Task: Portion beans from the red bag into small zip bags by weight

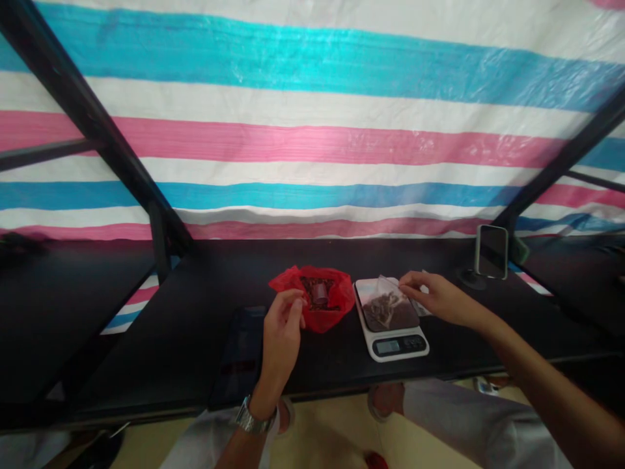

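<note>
Clear plastic bag (383,306) of dark pieces on digital kitchen scale (393,346).
Right hand (439,299): fingers touch bag edge. Left hand (282,332): fingers curl beside red plastic bag (338,301); hold unclear.

Long black tabletop (312,257) across the lower middle of the frame, with a crumpled red plastic bag (336,293) near its centre, a white digital kitchen scale (390,346) just to the right, a phone (491,251) upright on a round stand farther right, and a dark flat slab (241,345) left of the bag.

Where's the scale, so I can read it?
In the head view, the white scale sits on the black table between the red bag and the right hand.
</note>
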`<state>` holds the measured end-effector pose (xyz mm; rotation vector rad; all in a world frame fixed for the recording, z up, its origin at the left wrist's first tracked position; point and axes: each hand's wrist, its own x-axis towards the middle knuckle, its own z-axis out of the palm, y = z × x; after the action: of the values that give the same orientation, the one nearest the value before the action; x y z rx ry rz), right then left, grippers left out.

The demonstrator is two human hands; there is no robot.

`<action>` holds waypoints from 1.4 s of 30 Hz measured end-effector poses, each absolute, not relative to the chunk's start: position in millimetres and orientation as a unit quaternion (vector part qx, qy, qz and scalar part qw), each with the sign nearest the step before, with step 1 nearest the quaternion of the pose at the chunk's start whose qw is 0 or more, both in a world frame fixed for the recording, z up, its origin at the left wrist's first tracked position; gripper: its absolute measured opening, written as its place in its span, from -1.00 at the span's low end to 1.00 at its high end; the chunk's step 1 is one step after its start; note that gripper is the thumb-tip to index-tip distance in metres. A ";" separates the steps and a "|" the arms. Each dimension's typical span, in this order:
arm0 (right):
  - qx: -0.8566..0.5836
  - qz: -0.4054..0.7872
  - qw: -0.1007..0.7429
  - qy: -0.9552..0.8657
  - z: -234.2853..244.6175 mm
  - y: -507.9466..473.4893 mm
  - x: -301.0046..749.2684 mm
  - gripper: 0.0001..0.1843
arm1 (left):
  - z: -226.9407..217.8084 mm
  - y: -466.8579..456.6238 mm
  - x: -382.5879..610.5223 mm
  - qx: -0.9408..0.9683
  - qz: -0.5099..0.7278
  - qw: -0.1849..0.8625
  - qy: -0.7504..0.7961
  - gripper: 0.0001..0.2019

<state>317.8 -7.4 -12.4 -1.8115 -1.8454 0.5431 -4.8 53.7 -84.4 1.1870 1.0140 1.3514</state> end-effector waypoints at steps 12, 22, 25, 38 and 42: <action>-0.724 0.030 0.319 -0.611 -55.3 -8.2 350.5 -0.63 | -83.3 51.6 -1.4 0.514 0.578 0.470 0.425 -0.83; -0.706 0.054 0.290 -0.644 -51.8 -34.1 356.0 -0.64 | -80.0 40.4 3.9 0.617 0.574 0.412 0.346 -0.88; -0.693 0.055 0.285 -0.659 -51.8 -34.5 355.4 -0.66 | -82.7 37.2 7.4 0.702 0.558 0.320 0.306 -0.87; -0.706 0.092 0.291 -0.639 -55.6 -12.9 338.4 -0.75 | -97.1 14.6 26.5 0.832 0.499 0.167 0.174 -0.78; -0.695 0.107 0.299 -0.645 -52.7 -4.7 332.9 -0.76 | -98.6 11.7 29.6 0.842 0.492 0.143 0.171 -0.77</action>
<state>332.9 -4.7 -52.7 -1.8468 -1.7132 0.2835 29.6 11.7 -98.6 2.4289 0.4928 1.4181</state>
